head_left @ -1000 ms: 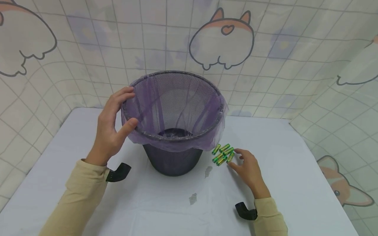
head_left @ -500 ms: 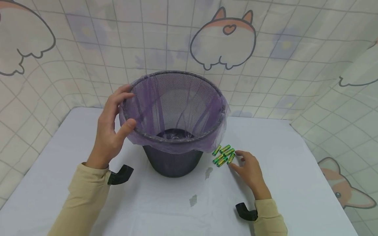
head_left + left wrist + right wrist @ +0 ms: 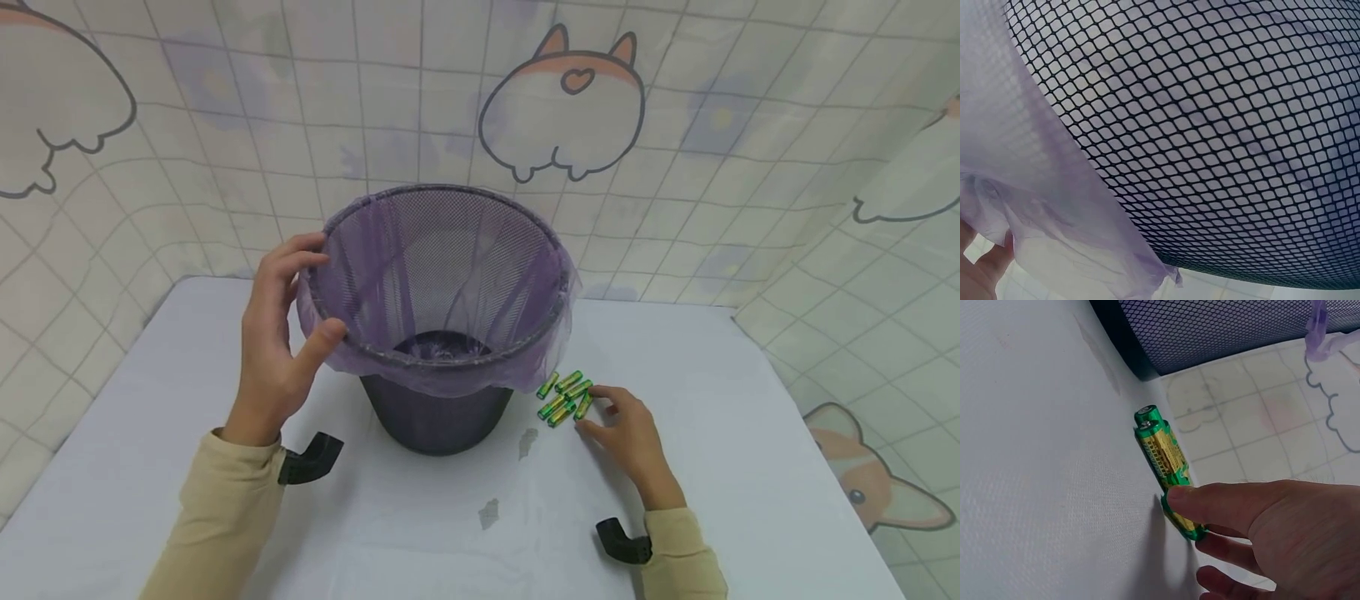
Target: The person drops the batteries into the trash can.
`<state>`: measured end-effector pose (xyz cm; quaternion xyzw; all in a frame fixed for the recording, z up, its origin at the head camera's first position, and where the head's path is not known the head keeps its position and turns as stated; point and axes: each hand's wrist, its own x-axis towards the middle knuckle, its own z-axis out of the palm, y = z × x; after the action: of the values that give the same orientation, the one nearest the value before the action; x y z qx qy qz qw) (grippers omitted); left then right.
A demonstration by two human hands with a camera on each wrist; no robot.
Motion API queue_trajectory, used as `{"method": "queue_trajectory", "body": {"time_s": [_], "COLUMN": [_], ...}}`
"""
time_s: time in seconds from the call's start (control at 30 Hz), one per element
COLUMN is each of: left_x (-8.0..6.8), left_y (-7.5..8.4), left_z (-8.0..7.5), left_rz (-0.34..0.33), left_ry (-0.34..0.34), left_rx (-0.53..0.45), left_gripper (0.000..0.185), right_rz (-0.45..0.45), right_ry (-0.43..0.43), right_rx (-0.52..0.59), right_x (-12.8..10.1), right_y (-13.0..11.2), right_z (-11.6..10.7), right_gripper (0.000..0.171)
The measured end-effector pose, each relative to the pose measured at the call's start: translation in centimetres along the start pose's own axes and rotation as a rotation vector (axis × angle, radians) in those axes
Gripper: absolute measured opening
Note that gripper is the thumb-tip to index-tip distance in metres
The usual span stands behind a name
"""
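Observation:
A black mesh wastebasket (image 3: 438, 421) lined with a thin purple bag (image 3: 450, 379) stands upright on the white table. My left hand (image 3: 273, 342) holds its left side, thumb at the front of the rim and fingertips farther back along it. The left wrist view shows the mesh and bag close up, with part of the hand (image 3: 982, 272) at the lower left. Right of the basket lie several green and gold batteries (image 3: 558, 400). At their near edge my right hand (image 3: 626, 433) pinches one battery (image 3: 1182, 522) between thumb and fingers; other batteries lie against it.
Patterned tile-print sheeting (image 3: 420, 100) hangs behind and along both sides of the white table (image 3: 420, 533). Two grey marks (image 3: 489, 513) show on the tabletop in front of the basket. Black camera mounts (image 3: 309, 458) stick out from both wrists.
My left hand's fingertips have slid slightly outward and down along the rim. My right hand stays at the batteries, which keep their arrangement. The whole view shifts slightly.

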<state>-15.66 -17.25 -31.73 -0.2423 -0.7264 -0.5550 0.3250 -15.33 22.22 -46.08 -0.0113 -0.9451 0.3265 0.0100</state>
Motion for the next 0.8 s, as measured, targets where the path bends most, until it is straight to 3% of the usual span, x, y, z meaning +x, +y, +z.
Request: {"method": "queue_trajectory", "body": {"time_s": [0.4, 0.8], "left_x": [-0.26, -0.29], "left_y": [0.11, 0.16], "left_z": [0.19, 0.53], "left_rz": [0.000, 0.009], "left_ry": [-0.010, 0.004], "left_rx": [-0.116, -0.157], "left_gripper": [0.051, 0.052], "right_rz": [-0.010, -0.008], "right_ry": [0.023, 0.062], "right_rx": [0.006, 0.011], "right_x": [0.13, 0.18], "right_y": [0.30, 0.46], "right_z": [0.44, 0.75], "right_gripper": [0.055, 0.058]}}
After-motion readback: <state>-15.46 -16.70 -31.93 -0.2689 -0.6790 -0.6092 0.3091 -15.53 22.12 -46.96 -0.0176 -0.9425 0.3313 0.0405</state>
